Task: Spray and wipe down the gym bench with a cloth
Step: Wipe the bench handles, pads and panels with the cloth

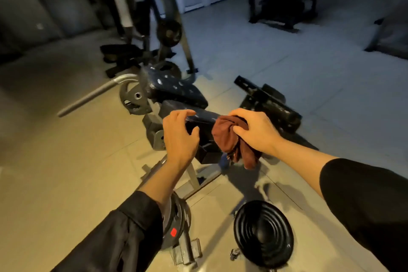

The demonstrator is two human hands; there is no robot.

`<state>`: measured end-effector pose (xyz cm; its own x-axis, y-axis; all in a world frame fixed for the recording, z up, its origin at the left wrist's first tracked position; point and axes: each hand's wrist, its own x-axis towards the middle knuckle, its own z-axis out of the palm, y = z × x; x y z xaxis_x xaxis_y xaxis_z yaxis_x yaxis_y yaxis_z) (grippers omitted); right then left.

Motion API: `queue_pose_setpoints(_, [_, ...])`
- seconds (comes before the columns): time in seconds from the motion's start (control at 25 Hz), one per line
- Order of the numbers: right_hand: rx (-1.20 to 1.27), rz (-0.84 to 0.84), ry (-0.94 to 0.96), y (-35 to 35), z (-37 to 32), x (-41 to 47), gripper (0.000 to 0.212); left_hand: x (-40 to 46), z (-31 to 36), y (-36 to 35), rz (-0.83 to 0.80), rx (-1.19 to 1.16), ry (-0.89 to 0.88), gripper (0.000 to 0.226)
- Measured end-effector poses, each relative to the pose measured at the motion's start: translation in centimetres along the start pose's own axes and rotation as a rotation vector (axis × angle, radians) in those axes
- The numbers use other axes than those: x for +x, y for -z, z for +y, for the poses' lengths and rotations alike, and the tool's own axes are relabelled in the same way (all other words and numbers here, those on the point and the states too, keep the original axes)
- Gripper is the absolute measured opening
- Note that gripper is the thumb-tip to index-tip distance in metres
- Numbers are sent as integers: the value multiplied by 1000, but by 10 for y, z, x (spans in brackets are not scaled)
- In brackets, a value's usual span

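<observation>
right hand: our right hand point(257, 131) clutches a bunched rust-brown cloth point(231, 139), fingers curled round it, pressing it against the near end of the bench pad.
left hand: our left hand point(180, 132) sits just beside the cloth, fingers bent over the pad's near edge and thumb tucked under — we cannot tell how firmly it grips.
bench: the dark blue, worn padded gym bench point(176, 89) runs away from us, its seat section point(198, 118) under both hands, pale scuffs on the back section.
floor: a ribbed black weight plate point(263, 233) lies on the tan tiled floor point(66, 150) by our right forearm; another plate with a red mark point(174, 231) lies under the left sleeve.
beyond: a grey metal bar point(92, 95) slants out left of the bench.
spray: no bottle that we can make out.
</observation>
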<state>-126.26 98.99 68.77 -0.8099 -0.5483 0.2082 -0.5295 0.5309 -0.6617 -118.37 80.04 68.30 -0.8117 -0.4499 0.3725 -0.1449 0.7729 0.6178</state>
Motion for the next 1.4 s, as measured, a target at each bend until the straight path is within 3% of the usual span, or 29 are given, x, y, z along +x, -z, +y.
queue_pose_setpoints(0.28, [-63,-169,169,17,42,1,19,-64,31,-21,63,125,352,37])
queue_pose_setpoints(0.44, [-13,-251,191,-2,39,6,17,-72,27,-21,108,146,388,37])
queue_pose_setpoints(0.64, [-58,-308,261,-32,23,15,41,-60,10,-36,94,90,357,55])
queue_pose_setpoints(0.8, [-21,-249,466,-51,11,28,37,-57,-5,-49,116,133,306,56])
queue_pose_setpoints(0.96, [-326,-130,1007,-72,24,60,41,-55,-13,-61,210,243,282,54])
queue_pose_setpoints(1.08, [-371,-22,1200,-75,50,91,27,-58,-14,-78,233,438,309,67])
queue_pose_setpoints(1.24, [-347,-195,1352,-63,101,120,23,-48,6,-104,215,614,467,86])
queue_pose_setpoints(1.32, [-226,-267,1403,-60,96,131,20,-39,20,-120,197,626,579,89])
queue_pose_setpoints(1.4, [-127,-224,1478,-64,69,139,22,-36,31,-134,228,580,673,93])
